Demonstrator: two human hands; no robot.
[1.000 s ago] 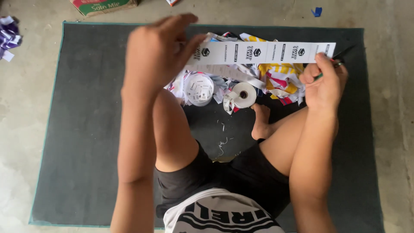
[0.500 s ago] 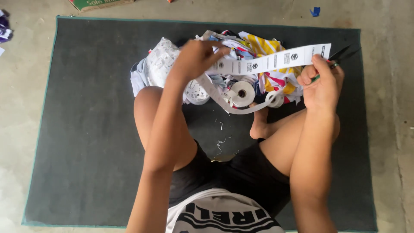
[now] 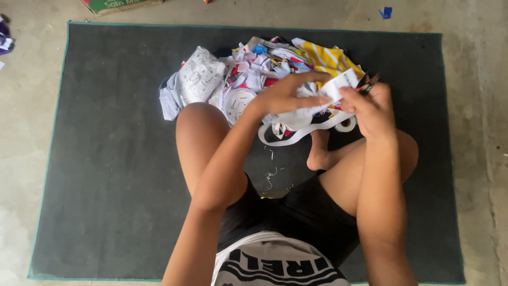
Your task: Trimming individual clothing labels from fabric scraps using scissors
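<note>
I sit cross-legged on a dark grey mat (image 3: 106, 159). My left hand (image 3: 288, 94) and my right hand (image 3: 370, 103) are close together above my feet, both gripping a white printed paper strip (image 3: 338, 87) that is bunched up between them. My right hand also holds dark scissors (image 3: 369, 82), their blades poking out past the fingers. A loop of the white strip (image 3: 296, 135) hangs below my hands. Behind them lies a pile of colourful cut paper scraps (image 3: 275, 63), with a yellow striped piece (image 3: 328, 58) on its right.
A crumpled white printed sheet (image 3: 198, 79) lies at the pile's left end. A green and red carton (image 3: 119, 5) sits beyond the mat's far edge. Small blue (image 3: 386, 11) and purple (image 3: 5, 39) scraps lie on the concrete floor. Tiny paper bits dot the mat.
My left hand has slid right along the strip toward my right hand, and the once-stretched strip is now gathered between them. The view has shifted slightly.
</note>
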